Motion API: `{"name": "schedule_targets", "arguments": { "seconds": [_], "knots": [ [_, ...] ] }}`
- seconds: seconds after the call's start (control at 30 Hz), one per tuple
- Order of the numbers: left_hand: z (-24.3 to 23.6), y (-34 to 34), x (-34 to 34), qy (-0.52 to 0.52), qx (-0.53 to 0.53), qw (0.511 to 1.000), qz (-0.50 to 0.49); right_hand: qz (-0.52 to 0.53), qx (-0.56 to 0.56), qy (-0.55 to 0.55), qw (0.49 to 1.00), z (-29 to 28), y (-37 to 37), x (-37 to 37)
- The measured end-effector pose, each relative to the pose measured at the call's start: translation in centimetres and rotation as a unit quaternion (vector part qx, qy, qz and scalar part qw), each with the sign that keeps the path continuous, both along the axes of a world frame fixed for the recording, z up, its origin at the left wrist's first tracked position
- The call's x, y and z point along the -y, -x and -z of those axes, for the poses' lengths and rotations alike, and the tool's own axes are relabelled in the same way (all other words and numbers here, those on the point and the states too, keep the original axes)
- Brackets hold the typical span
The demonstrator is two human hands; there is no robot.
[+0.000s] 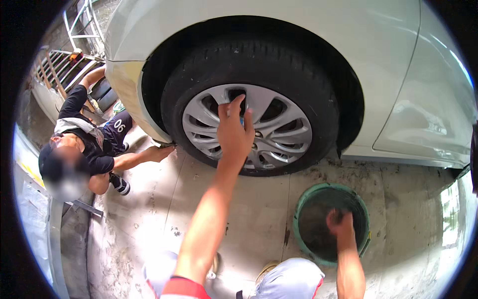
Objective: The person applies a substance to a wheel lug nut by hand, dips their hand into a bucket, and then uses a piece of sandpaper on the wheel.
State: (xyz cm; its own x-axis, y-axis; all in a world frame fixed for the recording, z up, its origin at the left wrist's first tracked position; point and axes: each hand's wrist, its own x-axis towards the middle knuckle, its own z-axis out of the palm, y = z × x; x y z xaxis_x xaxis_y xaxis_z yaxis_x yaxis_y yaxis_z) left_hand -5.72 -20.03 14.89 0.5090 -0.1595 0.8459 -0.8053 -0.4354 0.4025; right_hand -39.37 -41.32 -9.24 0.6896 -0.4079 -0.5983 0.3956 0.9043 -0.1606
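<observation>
My left hand (234,129) reaches up to the silver alloy wheel (281,142) on the white car, its fingers apart and bent at a spoke opening near the top. A small blue patch shows behind the fingers, too hidden to name. The black tire (315,102) surrounds the rim. My right hand (340,222) is down inside a green round bucket (301,199) of dark water, fingers closed around something dark that I cannot make out.
Another person (87,144) crouches at the left, one arm stretched to the lower bumper (137,119). Behind are metal racks (74,32) and stacked tires (104,97). The car's fender and door (408,124) fill the upper right. My knees (289,279) are at the bottom.
</observation>
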Motion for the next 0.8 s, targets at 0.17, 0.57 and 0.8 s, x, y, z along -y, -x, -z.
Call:
{"name": "schedule_targets", "arguments": {
  "seconds": [0.17,0.57,0.8],
  "knots": [
    [3.0,-0.2,-1.8,-0.273,0.045,0.96,0.041,-0.122,0.169,0.129,0.969,-24.0,-19.8,-8.5],
    [-2.4,-5.8,-2.3,-0.221,-0.204,0.944,0.133,0.007,-0.402,-0.008,0.916,2.0,-1.6,-3.3],
    [5.9,-1.7,-6.4,-0.108,-0.243,0.935,0.236,-0.015,-0.29,-0.012,0.957,5.2,2.0,-1.9]
  ]
}}
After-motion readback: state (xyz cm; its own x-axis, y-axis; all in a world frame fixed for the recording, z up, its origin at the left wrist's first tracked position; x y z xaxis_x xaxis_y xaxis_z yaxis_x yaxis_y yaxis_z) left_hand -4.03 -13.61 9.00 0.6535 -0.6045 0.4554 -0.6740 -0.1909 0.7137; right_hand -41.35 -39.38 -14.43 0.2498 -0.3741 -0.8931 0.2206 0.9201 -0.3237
